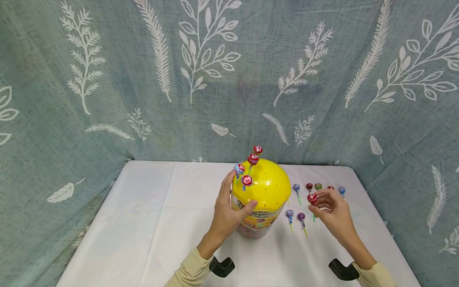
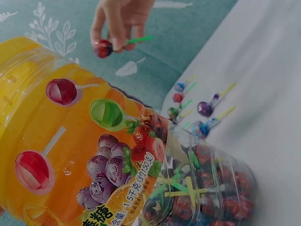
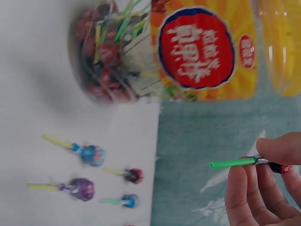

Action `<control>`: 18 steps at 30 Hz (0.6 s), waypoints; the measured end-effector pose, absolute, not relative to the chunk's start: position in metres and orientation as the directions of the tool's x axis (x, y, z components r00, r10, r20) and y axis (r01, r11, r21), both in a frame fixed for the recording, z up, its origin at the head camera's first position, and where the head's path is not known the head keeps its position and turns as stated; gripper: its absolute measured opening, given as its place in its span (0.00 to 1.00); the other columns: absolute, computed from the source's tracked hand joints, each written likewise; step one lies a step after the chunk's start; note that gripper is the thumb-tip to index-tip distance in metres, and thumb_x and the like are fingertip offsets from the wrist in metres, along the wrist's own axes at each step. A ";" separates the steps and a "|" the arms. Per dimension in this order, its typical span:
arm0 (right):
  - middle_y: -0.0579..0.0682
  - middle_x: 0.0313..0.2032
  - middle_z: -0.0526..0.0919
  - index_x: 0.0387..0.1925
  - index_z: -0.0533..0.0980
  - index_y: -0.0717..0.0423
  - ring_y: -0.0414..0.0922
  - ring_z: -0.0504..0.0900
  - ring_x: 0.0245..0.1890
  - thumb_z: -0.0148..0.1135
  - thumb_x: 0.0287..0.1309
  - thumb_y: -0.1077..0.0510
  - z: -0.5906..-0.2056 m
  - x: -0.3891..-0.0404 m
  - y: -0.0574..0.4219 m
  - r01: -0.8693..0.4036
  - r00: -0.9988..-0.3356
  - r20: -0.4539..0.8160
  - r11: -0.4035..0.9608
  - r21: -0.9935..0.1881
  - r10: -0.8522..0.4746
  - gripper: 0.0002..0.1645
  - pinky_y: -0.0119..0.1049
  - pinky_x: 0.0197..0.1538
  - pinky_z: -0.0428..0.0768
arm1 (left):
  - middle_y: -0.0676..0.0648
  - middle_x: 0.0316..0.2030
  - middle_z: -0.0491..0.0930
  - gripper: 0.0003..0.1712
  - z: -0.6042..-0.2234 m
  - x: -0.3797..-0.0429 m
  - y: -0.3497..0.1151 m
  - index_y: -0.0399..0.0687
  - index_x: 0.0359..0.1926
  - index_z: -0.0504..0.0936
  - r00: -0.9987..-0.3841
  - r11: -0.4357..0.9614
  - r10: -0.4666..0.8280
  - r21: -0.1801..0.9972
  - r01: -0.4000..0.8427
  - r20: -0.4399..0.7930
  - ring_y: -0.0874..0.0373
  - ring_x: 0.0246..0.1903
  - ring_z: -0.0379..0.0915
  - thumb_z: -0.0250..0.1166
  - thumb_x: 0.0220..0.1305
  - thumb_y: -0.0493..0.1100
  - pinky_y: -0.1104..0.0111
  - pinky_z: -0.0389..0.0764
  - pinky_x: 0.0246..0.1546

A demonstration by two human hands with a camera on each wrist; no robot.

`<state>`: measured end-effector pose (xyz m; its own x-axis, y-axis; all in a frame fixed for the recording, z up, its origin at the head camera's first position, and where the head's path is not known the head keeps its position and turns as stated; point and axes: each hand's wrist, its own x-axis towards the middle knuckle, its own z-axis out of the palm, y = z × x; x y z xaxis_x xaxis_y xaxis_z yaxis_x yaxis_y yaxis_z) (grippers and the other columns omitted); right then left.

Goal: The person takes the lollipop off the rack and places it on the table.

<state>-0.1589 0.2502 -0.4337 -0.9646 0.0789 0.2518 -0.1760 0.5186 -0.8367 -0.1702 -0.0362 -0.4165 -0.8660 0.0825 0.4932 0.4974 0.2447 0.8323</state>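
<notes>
A clear plastic jar [image 1: 254, 231] with a yellow domed lid [image 1: 270, 181] stands on the table, several lollipops [image 1: 247, 180] upright in the lid's small holes. My left hand [image 1: 226, 211] holds the jar at the lid, thumb on the near side and fingers around the left. To the right of the jar, my right hand [image 1: 333, 213] pinches a red-wrapped lollipop [image 1: 312, 199] between thumb and fingers. Its green stick [image 3: 233, 163] points away from the palm in the right wrist view. More lollipops fill the bottom of the jar [image 2: 225, 188], seen through its wall.
Loose lollipops lie right of the jar on the white-covered table [image 1: 143, 223], among them a purple one [image 1: 301, 217] and a blue one [image 1: 289, 215] nearer me. Others lie behind, partly hidden by my right hand. A leaf-patterned curtain [image 1: 229, 119] hangs around the table.
</notes>
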 end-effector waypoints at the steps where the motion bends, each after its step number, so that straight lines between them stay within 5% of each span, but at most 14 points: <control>1: 0.57 0.33 0.77 0.47 0.71 0.62 0.42 0.78 0.28 0.68 0.49 0.70 -0.436 -0.159 0.251 -0.164 -0.967 0.241 0.521 -0.838 0.083 0.23 0.29 0.30 0.80 | 0.40 0.67 0.58 0.47 -0.413 -0.168 -0.036 0.40 0.70 0.55 -0.864 0.244 0.083 0.831 0.501 0.496 0.47 0.59 0.65 0.69 0.52 0.42 0.52 0.69 0.56; 18: 0.56 0.28 0.78 0.46 0.70 0.64 0.47 0.79 0.24 0.68 0.50 0.66 -0.485 -0.172 0.284 0.003 -0.990 0.077 0.567 -0.824 0.117 0.22 0.41 0.26 0.81 | 0.54 0.69 0.55 0.48 -0.452 -0.189 -0.038 0.61 0.72 0.52 -0.850 0.275 0.090 0.808 0.521 0.518 0.58 0.61 0.62 0.67 0.55 0.57 0.53 0.70 0.57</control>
<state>-0.1725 0.2839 -0.4848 -0.9902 0.1165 0.0772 0.0025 0.5672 -0.8236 -0.1890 -0.0376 -0.4522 -0.8504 0.0901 0.5183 0.5214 0.2751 0.8077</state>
